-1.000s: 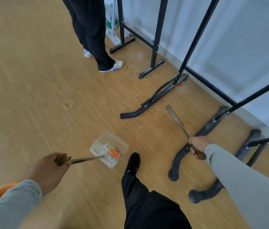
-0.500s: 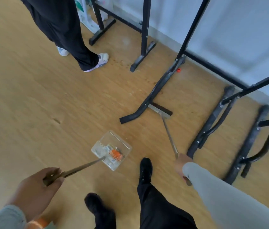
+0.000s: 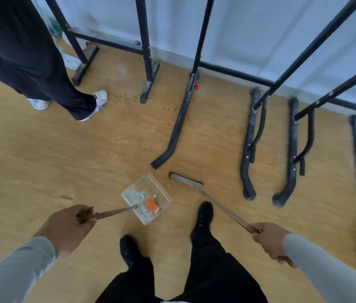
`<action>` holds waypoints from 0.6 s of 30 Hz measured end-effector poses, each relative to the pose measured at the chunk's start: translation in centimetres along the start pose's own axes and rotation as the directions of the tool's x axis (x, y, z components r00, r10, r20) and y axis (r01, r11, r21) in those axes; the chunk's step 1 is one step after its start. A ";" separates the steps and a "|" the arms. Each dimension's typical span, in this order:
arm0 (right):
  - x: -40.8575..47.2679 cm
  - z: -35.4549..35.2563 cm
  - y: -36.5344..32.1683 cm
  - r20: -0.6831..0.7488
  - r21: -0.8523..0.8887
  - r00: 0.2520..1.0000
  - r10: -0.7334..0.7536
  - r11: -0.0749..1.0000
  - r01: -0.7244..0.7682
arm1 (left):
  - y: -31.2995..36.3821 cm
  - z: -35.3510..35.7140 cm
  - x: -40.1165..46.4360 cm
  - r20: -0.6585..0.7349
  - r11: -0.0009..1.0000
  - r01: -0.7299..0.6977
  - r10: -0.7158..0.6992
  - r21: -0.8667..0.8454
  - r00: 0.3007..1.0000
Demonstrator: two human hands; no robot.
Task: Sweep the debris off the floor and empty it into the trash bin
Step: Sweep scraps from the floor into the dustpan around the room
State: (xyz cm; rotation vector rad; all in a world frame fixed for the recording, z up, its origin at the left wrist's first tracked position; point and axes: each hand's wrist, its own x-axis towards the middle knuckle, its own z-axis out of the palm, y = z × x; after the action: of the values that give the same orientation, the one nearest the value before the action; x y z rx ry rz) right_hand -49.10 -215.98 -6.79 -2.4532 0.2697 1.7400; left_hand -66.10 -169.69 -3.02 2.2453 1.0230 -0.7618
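Head view: left hand (image 3: 67,228) grips the dustpan (image 3: 147,199) handle, right hand (image 3: 270,240) grips the broom (image 3: 185,181) stick. Broom head has moved off the black frame foot (image 3: 178,127) and now sits just right of the dustpan, which holds debris (image 3: 151,205), on the floor (image 3: 41,160).

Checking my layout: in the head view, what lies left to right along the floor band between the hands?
Left hand → dustpan → broom head → right hand.

Clear dustpan (image 3: 147,197), orange debris (image 3: 151,205)
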 end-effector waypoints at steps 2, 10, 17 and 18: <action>-2.1 0.2 -0.9 -0.020 0.095 1.000 0.019 0.995 -0.018 | -1.4 -0.7 0.4 0.025 1.000 -0.022 0.022 0.003 0.999; 4.5 5.9 -9.1 -0.061 -0.187 0.997 0.044 0.981 -0.055 | -2.5 -0.1 4.2 0.026 0.985 -0.122 0.120 0.121 0.992; 0.2 11.6 -5.3 -0.025 -0.226 0.996 0.087 0.970 -0.091 | -2.9 0.7 6.5 0.069 0.969 -0.167 0.157 0.184 0.985; -0.2 11.1 -4.1 -0.050 -0.261 0.995 0.083 0.961 -0.093 | -2.9 0.7 6.8 0.079 0.964 -0.179 0.166 0.198 0.983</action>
State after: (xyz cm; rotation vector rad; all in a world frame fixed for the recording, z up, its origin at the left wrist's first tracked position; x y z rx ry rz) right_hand -58.52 -209.71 -10.27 -2.6998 0.1620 1.8751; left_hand -64.91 -165.32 -8.88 2.4301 0.7356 -0.8883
